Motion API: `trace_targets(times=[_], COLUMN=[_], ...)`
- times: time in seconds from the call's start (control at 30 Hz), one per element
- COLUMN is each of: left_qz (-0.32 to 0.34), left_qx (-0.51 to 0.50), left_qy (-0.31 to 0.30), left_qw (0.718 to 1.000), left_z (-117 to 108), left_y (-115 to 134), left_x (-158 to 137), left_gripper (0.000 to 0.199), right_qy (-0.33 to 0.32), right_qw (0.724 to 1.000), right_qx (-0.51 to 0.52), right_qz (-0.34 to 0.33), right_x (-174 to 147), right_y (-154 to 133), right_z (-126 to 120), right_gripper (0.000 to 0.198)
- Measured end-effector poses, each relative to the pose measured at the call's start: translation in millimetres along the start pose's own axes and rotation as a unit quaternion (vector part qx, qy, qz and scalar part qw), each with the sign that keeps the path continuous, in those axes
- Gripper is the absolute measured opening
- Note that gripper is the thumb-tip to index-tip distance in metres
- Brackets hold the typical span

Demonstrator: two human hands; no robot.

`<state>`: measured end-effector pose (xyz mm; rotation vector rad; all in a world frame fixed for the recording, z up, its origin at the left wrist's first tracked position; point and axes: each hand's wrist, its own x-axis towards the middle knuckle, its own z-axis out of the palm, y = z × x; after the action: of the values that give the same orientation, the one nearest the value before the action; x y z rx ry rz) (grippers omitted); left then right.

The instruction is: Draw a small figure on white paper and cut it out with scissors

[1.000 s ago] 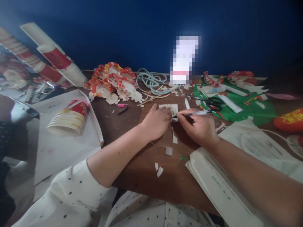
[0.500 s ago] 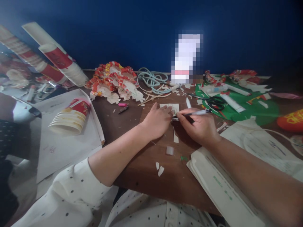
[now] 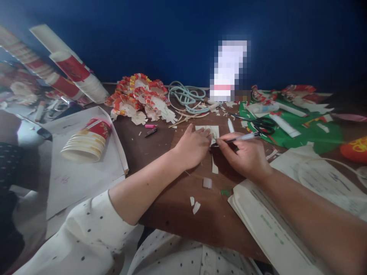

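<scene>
My left hand (image 3: 195,146) lies flat on a small piece of white paper (image 3: 215,130), its fingers stretched over the lower part. Faint lines show on that paper. In my right hand (image 3: 246,154) is a pen (image 3: 239,138) with a dark end, gripped between thumb and fingers at the paper's right edge. Its tip is at the paper or just beside it; I cannot tell whether it touches. A thin white paper strip (image 3: 215,165) lies on the brown table just below the hands. Beyond the right hand lies a white tube (image 3: 231,125).
Black-handled scissors (image 3: 262,125) rest partly on a green sheet (image 3: 309,135) with glue sticks. Red and white paper crafts (image 3: 140,97) are heaped behind, beside a coiled pale blue cable (image 3: 186,95). Stacked paper cups (image 3: 86,141) lie in a white box lid at left. Papers (image 3: 258,214) lie right.
The whole view has shifted slightly, so things sit a little further right. The pen has moved marginally lower at the paper's edge, while my left hand stays on the paper.
</scene>
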<state>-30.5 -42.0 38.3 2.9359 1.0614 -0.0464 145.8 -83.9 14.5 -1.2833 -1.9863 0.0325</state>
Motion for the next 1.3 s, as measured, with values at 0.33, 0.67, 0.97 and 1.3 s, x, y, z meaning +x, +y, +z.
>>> trace_targets(times=[0.33,0.67,0.97,1.3], left_qz=[-0.002,0.003,0.002,0.007], left_qx=[0.001,-0.006,0.008,0.010], left_qy=[-0.008,-0.013,-0.018,-0.001], left_qw=[1.000,1.000,1.000,1.000], left_z=[-1.5,-3.5,-0.6,-0.6], left_y=[0.7,-0.4,0.7,1.0], left_x=[0.3,0.3,0.8,0.5], left_gripper=[0.041,0.040,0.039,0.038], right_qy=[0.005,0.034,0.026,0.019], right_qw=[1.000,0.999,0.999,0.999], right_qx=[-0.001,0.005,0.030,0.031], right_qz=[-0.002,-0.018,-0.011,-0.012], right_x=[-0.1,-1.7,-1.1,-0.2], right_y=[-0.6,0.5,2.9,2.3], right_z=[-0.1,-0.6,4.8,4.3], right_gripper=[0.024,0.016,0.017,0.017])
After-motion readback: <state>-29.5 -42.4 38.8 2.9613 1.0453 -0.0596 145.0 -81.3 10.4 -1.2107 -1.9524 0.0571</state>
